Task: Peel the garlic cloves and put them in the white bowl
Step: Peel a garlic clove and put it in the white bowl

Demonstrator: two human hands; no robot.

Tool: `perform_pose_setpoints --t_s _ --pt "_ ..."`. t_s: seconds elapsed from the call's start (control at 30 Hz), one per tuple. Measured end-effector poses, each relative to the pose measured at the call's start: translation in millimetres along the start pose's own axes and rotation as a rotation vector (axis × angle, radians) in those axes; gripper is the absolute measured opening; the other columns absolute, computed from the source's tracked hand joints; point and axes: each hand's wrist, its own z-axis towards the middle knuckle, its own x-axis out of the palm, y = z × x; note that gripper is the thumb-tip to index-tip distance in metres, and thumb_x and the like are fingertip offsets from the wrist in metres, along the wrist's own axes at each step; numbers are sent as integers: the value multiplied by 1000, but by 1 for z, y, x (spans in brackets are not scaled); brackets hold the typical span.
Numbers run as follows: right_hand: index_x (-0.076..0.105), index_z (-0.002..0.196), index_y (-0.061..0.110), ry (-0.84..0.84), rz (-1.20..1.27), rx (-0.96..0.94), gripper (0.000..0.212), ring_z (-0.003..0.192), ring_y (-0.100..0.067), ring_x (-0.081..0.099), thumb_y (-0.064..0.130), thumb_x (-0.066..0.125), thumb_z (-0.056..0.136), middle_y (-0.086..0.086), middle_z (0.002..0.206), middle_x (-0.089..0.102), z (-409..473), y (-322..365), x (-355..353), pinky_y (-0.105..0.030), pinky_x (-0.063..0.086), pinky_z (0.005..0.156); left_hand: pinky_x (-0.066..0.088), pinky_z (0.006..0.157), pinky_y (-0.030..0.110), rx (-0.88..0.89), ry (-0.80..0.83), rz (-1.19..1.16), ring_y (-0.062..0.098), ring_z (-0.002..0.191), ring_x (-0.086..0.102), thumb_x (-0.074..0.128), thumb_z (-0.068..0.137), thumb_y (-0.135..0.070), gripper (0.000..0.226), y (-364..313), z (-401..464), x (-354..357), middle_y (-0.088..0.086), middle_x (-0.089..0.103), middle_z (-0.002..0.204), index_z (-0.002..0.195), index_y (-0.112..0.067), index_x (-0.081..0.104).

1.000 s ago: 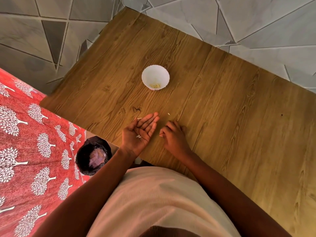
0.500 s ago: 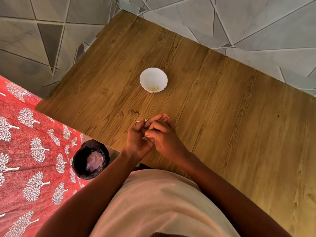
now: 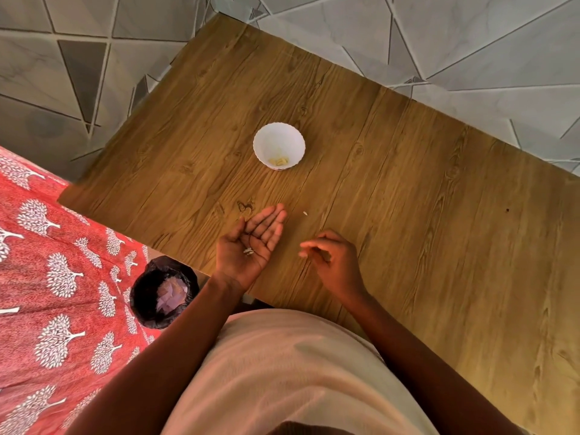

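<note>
The white bowl [image 3: 279,145] stands on the wooden table [image 3: 408,215] and holds a few peeled garlic cloves [image 3: 278,161]. My left hand [image 3: 251,246] lies palm up near the table's front edge, fingers straight, with small pale scraps of garlic skin [image 3: 248,251] resting in the palm. My right hand [image 3: 332,262] hovers just to its right, blurred, fingers loosely curled, and I see nothing between them. One tiny pale scrap [image 3: 305,212] lies on the table beyond both hands.
A small bin lined with a black bag [image 3: 163,291] sits on the floor below the table's front-left edge. A red cloth with white tree prints [image 3: 56,277] covers the left side. Grey patterned tiles surround the table.
My right hand, which was pressed into the left palm half a second ago, has pulled away to the right. The left palm lies open again with the scraps in it.
</note>
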Motion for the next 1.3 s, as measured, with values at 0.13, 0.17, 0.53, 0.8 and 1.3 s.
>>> perform_pose_setpoints --t_s 0.13,0.17,0.53,0.8,1.3 --pt "80 95 24 131 -160 64 19 93 -13 66 23 82 76 19 92 62 -15 -16 13 -51 48 89 49 109 43 4 -30 -12 36 136 54 35 104 -29 55 -5 -7 -3 24 54 147 127 11 65" --pt "80 92 27 126 -204 77 18 96 -15 62 25 84 74 21 90 61 -15 -16 18 -50 41 92 49 109 43 -7 -33 -5 37 136 54 36 103 -29 55 -7 -9 -3 24 54 147 126 11 65" --pt "74 80 30 -84 -319 172 4 97 -20 58 27 73 80 14 88 66 -16 -7 47 -42 35 90 44 113 41 -179 -100 94 36 137 53 29 109 -32 58 -43 -30 -6 26 53 147 133 11 59" --pt "59 90 14 -17 -711 -41 35 97 -26 44 -4 68 61 -7 100 55 -25 9 59 -43 41 77 48 109 39 -122 -91 71 36 135 55 30 109 -32 58 -32 -41 -9 26 55 144 129 13 60" --pt "68 89 8 273 161 12 15 84 -5 67 -6 64 91 5 86 71 2 71 60 -20 52 75 52 106 41 304 -121 -118 37 134 56 30 108 -32 59 -5 -87 -29 28 54 145 129 14 60"
